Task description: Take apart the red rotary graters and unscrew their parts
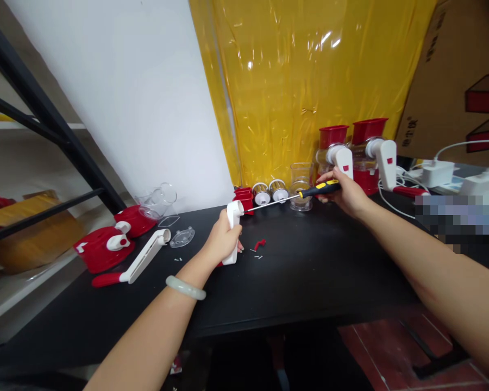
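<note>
My left hand (224,239) is closed around a white crank handle (231,255), its round socket end turned up and to the right. In my right hand (344,190) is a screwdriver (321,188) with a black and yellow grip. Its long thin shaft points left, and the tip meets or nearly meets the socket of the crank; the exact contact is too small to tell. On the table just right of my left hand lie a small red plastic piece (260,244) and several tiny screws (258,257).
At left are a second crank handle (146,256), red bases (101,250), a clear cover (182,237) and clear plastic parts (158,201). Along the back stand grater drums (279,191), a clear cup (301,187) and two assembled rotary graters (370,155). White chargers (438,174) with cables lie right.
</note>
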Available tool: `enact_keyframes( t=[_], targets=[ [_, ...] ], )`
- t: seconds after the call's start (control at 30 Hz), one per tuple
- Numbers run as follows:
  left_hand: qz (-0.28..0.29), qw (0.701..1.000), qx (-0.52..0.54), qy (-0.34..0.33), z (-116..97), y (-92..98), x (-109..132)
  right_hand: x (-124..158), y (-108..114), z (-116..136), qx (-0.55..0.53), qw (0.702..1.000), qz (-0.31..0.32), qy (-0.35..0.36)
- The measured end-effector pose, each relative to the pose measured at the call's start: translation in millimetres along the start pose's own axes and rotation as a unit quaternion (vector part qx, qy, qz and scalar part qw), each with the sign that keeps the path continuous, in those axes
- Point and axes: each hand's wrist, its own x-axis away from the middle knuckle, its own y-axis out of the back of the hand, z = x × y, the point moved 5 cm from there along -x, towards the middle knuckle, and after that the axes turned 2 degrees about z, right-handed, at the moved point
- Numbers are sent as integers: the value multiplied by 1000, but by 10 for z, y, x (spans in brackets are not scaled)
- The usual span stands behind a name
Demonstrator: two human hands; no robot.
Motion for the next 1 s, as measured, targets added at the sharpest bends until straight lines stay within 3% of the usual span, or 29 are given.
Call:
enact_keyframes(
  t=[0.1,0.3,0.47,0.53,0.67,0.87,1.0],
  targets=[
    [2,1000,-1,-5,1,-2,0,-10,30,-17,70,997,-33,-3],
    [-2,1000,-1,1,-1,-3,4,12,-19,25,-71,997,20,9],
    [0,1000,6,-4,0,-3,2,-22,46,-29,80,996,-33,-4],
    [1,1000,5,-3,3,-3,2,-19,43,-23,43,998,-41,4],
    [3,1000,3,-5,-9,-4,4,-2,-27,5,-90,996,15,3],
    [3,1000,-1,-5,-16,-4,11,-37,40,-25,71,997,-35,10],
    [4,1000,-3,-9,-11,-7,10,-29,31,-15,-2,999,-30,20]
  ],
)
